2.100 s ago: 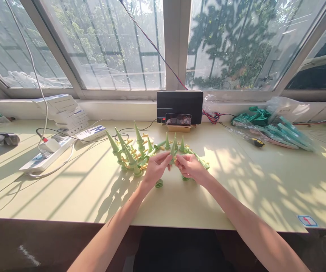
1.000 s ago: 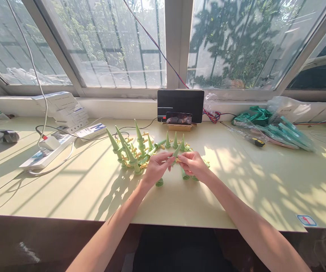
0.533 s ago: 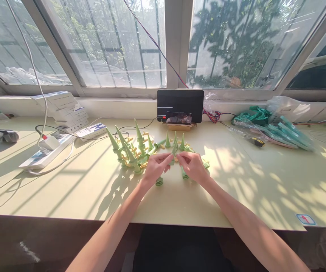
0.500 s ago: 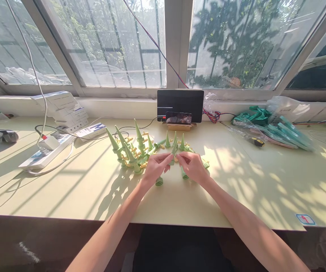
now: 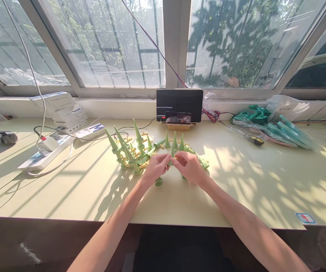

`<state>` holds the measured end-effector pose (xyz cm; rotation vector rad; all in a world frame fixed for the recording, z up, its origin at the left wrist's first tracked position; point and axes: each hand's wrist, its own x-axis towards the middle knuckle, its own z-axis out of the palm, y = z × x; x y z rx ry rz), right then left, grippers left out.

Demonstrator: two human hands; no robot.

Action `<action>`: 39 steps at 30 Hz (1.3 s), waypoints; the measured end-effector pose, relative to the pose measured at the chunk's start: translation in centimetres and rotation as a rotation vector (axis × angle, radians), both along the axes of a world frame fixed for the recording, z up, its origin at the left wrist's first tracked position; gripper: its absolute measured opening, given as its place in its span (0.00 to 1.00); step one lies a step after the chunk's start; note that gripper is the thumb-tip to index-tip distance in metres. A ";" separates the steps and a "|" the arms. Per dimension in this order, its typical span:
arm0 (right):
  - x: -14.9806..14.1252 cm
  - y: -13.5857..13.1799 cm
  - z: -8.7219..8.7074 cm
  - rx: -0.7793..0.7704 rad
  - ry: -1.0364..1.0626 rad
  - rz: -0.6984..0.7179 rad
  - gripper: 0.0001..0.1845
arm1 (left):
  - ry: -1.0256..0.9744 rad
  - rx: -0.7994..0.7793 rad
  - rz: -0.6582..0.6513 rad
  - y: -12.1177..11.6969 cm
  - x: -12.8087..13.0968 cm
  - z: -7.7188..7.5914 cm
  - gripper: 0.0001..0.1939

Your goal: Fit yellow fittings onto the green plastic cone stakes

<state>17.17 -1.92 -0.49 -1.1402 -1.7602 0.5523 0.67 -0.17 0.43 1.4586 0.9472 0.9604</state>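
Observation:
Both hands meet over the middle of the pale yellow-green table (image 5: 236, 189). My left hand (image 5: 157, 168) and my right hand (image 5: 189, 166) pinch one small green cone-shaped spike (image 5: 172, 155) between their fingertips, its tip pointing up. A cluster of taller green spikes with yellow fittings (image 5: 129, 149) stands just left of my left hand. Several short green spikes (image 5: 174, 141) stand behind the hands. A green ribbed cap (image 5: 159, 182) lies under my left wrist.
A black screen with a phone on a stand (image 5: 179, 107) sits at the back centre. A white power strip (image 5: 45, 153) with cables and stacked boxes (image 5: 66, 111) lie left. Bags of green parts (image 5: 273, 124) lie at the right. Windows run along the far edge.
My hands have closed together on the small spike, fingertips now touching. The view shifted slightly; nothing else on the table moved.

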 end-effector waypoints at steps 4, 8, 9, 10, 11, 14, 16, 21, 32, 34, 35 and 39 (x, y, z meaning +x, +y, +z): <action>0.0 0.0 -0.2 0.005 -0.026 0.016 0.14 | 0.055 0.013 -0.013 -0.1 -0.1 0.2 0.22; 0.0 0.0 -0.3 0.017 -0.054 0.018 0.16 | 0.082 0.028 -0.014 -0.1 -0.2 0.1 0.22; 0.0 0.0 -0.3 0.019 -0.061 0.016 0.16 | 0.087 0.034 -0.011 0.0 -0.2 0.1 0.22; 0.0 0.1 -0.4 0.021 -0.068 0.014 0.17 | 0.091 0.041 -0.008 0.0 -0.2 0.2 0.22; 0.0 0.1 -0.4 0.024 -0.074 0.013 0.17 | 0.094 0.049 -0.005 0.0 -0.2 0.2 0.22; -0.1 0.2 -0.6 0.035 -0.086 0.019 0.17 | 0.099 0.066 0.008 0.0 -0.2 0.4 0.20; -0.1 0.2 -0.6 0.034 -0.093 0.022 0.17 | 0.105 0.068 0.025 0.0 -0.3 0.4 0.18; 0.2 0.4 -0.6 -0.007 -0.140 0.037 0.20 | 0.176 0.151 0.161 0.4 -0.5 0.0 0.15; 2.0 1.5 -0.7 0.108 -0.108 -0.150 0.23 | 0.521 0.377 0.302 0.2 -0.8 -0.8 0.15; 1.9 1.6 -0.9 0.119 -0.108 -0.148 0.22 | 0.581 0.363 0.300 0.1 -0.8 -0.8 0.16; 1.9 1.6 -0.9 0.124 -0.107 -0.147 0.22 | 0.609 0.355 0.302 0.1 -0.8 -0.8 0.16; 1.9 1.6 -1.1 0.134 -0.112 -0.148 0.22 | 0.715 0.350 0.301 0.0 -0.9 -1.1 0.16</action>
